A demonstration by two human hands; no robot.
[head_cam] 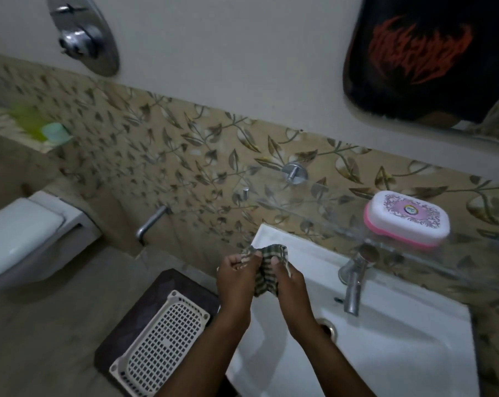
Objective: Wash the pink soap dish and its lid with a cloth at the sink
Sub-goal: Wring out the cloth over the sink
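Observation:
The pink soap dish [397, 241] stands closed on a glass shelf [328, 222] above the sink, its white patterned lid [408, 214] on top. Both my hands hold a striped grey-and-white cloth [266, 267] over the left back part of the white sink [400, 348]. My left hand [236, 275] grips the cloth's left end. My right hand [289, 282] grips its right side. The cloth is bunched between them. The soap dish is apart from my hands, up and to the right.
A chrome tap [354, 282] rises at the sink's back, with the drain [327, 326] below it. Left of the sink, a white plastic basket [159, 348] lies on a dark stand. A white toilet [21, 233] is at far left. A mirror [431, 58] hangs at upper right.

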